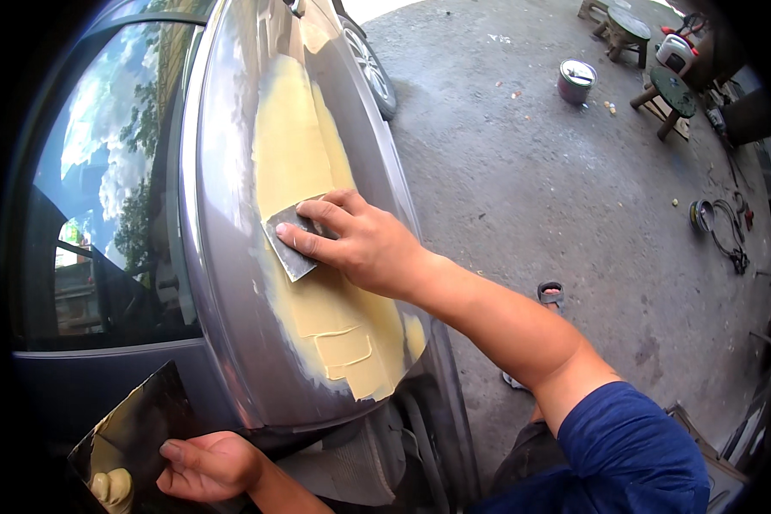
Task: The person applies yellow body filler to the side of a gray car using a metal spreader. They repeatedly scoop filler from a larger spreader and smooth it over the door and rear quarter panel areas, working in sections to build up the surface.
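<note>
My right hand (375, 248) grips a flat grey metal putty spreader (295, 264), its fingers laid over the top face. The blade rests on a long patch of pale yellow body filler (295, 146) that covers part of a grey car's body panel (227, 184). Low in the patch, raised filler ridges form a rough box shape. At the lower left my left hand (210, 467) pinches a thin dark board (150, 415), thumb on top and the fingers beneath mostly hidden. A lump of yellow filler (113, 488) sits on that board, with more smeared along its edge.
The car's side window (120, 188) lies left of the panel, a wheel (370, 68) beyond it. On the concrete floor stand a paint can (576, 81), low stools (670, 92), a white jug (677, 51) and a corded tool (702, 216). My sandalled foot (551, 294) is below my arm.
</note>
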A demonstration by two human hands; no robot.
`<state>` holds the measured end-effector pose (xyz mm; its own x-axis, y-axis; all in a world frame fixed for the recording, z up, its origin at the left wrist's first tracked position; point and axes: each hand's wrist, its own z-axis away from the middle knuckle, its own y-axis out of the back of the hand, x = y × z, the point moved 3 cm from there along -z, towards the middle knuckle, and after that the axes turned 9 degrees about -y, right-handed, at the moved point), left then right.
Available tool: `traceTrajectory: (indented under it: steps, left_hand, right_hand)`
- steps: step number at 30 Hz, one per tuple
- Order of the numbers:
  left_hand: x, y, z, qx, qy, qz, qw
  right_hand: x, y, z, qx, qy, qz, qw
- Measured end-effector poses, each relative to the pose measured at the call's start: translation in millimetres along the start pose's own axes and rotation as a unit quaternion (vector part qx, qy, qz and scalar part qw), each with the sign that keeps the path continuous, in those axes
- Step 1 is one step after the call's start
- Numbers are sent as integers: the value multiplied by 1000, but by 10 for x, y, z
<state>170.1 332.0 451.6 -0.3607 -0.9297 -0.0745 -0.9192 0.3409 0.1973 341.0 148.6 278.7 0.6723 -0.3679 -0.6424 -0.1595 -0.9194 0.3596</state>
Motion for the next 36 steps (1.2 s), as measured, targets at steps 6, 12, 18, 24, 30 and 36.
traceTrajectory:
  steps: [6, 12, 18, 24, 30, 36]
  left_hand:
    - [-96, 66, 5, -25, -12, 9, 1000]
    - [52, -114, -25, 7, -10, -11, 1000]
    - [38, -138, -32, 10, -18, -13, 1000]
    - [29, -130, 12, 16, -4, -24, 1000]
    - [-149, 33, 127, -10, -3, -31, 999]
    - [-146, 36, 169, -9, -12, -47, 999]
  right_hand:
    - [-121, 43, 131, -3, -4, -2, 1000]
    - [-220, 67, 268, 2, -3, -8, 1000]
    - [-332, 102, 416, -5, 1, -13, 1000]
    - [-446, 131, 606, -21, 3, -24, 999]
    - [-553, 140, 797, -39, 2, -25, 999]
    - [-652, 152, 976, -51, -4, -35, 998]
